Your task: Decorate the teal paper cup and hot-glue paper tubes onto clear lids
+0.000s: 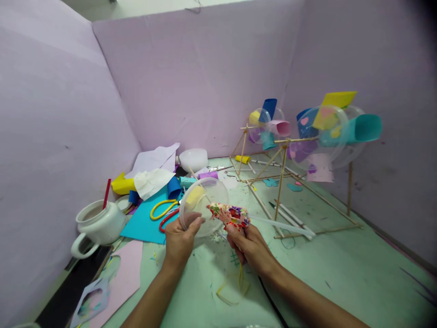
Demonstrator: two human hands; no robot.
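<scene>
My left hand (182, 241) pinches the lower left rim of a clear round plastic lid (205, 228), which is tilted up above the table. Behind or on the lid shows a yellow paper piece (195, 196). In my right hand (247, 243) is a glue gun (232, 215) with a red floral pattern. Its tip points left, at the lid's face; whether it touches cannot be told. A translucent glue stick (280, 224) sticks out of the gun's back end, and a black cord (273, 303) runs down from below my right hand.
Two stick frames with paper-cupped wheels (269, 120) (329, 136) stand at the right. Scissors (164, 209), blue paper (141, 223) and a white pot (105, 223) are at the left. White pencils (293, 216) lie right; a yellow rubber band (232, 300) lies in front.
</scene>
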